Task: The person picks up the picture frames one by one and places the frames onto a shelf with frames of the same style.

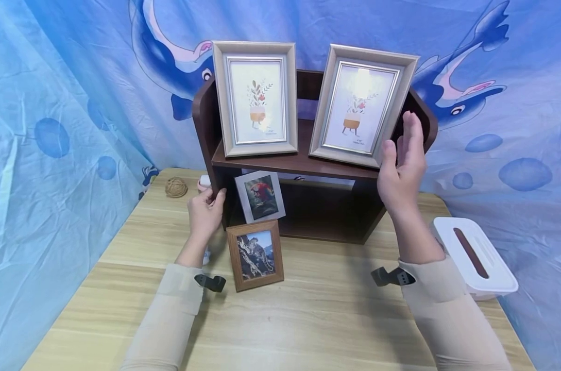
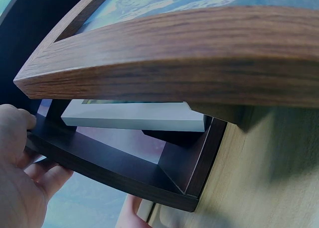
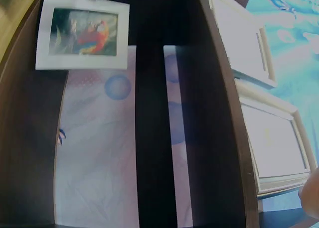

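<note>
A dark brown two-tier shelf stands at the back of the table. My left hand grips the front edge of its left side panel, thumb and fingers on either side in the left wrist view. My right hand is held upright with straight fingers at the shelf's right side, near the lower right corner of a silver-beige picture frame. A matching picture frame leans on the top tier to the left. A white picture frame with a parrot picture stands tilted in the lower tier.
A brown wooden picture frame with a leopard picture stands before the shelf on the table. A twine ball lies at the back left, near a pinkish-white object. A white tissue box sits at the right. Blue dolphin-print cloth hangs behind.
</note>
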Tool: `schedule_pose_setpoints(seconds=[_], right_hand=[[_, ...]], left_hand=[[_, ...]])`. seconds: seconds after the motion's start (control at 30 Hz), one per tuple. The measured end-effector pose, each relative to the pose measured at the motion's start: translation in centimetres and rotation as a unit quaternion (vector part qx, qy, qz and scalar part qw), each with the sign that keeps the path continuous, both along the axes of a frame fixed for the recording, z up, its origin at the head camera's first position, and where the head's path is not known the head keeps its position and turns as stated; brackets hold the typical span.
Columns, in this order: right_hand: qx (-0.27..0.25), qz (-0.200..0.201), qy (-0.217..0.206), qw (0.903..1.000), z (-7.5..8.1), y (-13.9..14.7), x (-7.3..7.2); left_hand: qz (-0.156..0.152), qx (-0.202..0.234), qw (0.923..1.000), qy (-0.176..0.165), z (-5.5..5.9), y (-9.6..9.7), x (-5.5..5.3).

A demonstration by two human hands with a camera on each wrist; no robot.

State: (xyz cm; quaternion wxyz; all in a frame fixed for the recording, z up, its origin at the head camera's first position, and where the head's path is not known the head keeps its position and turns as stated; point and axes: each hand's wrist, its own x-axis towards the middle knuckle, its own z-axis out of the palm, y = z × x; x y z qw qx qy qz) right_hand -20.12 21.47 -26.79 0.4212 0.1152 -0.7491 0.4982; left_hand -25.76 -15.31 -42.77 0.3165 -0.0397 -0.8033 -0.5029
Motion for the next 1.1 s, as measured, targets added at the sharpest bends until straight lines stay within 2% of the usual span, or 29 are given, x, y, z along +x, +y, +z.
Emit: schedule_pose_setpoints(seconds=[0.2,0.37,0.67,0.9,1.1], right_hand=[[-0.046,0.047,0.025,0.9976,-1.2,-0.4,1.9],[-0.063,0.063,0.037,0.9954,-2.4,-0.4,3.0],[-0.052,0.056,0.034,0.9965,-4.7,0.9,4.2],[-0.054,0.05,0.028,0.9969,-6.2,1.9,5.1],[-0.066,0.034,0.015,0.9971,-7.6,2.8,5.3]], left_hand=[[-0.002,-0.005,1.0,0.006,0.0,-0.1,-0.1],[-0.005,-0.003,1.0,0.003,0.2,-0.1,0.0],[-0.012,0.009,0.9999,0.001,0.0,-0.1,0.1],[-0.006,0.005,0.9999,-0.014,0.0,0.0,0.1],[-0.005,0.007,0.9998,-0.018,0.0,0.0,0.2]])
